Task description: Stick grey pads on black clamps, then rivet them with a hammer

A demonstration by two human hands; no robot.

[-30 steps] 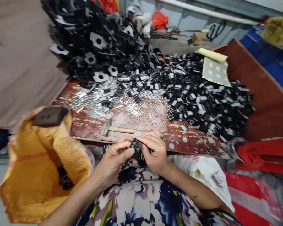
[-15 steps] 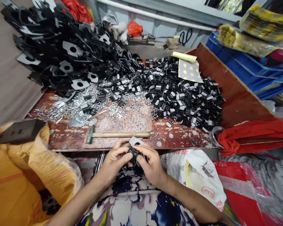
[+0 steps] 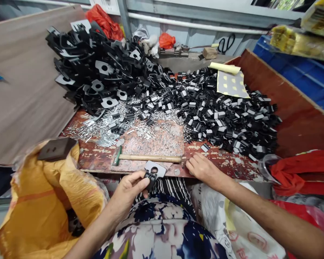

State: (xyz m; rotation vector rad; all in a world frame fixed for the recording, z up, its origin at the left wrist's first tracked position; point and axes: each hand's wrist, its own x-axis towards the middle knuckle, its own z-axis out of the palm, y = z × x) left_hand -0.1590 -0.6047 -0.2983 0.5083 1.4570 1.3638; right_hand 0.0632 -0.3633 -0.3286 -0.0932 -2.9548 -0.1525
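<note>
My left hand is closed on a black plastic clip with a flat grey plate that has a round hole. The part is tilted up just in front of the table edge. My right hand is over the table's front edge, fingers loosely bent downward, with nothing visible in them. Just left of its fingertips ends the wooden handle of a hammer with a green head, lying across a worn board. Behind it are loose metal pins.
Small black clips are heaped at the right, larger black holed parts at the back left. A yellow sack stands at left. A wooden side board borders the right. A clear cup is at the front right.
My right hand has let go of the black part and moved right and up to the table edge. My left hand keeps the part. The camera view has turned left.
</note>
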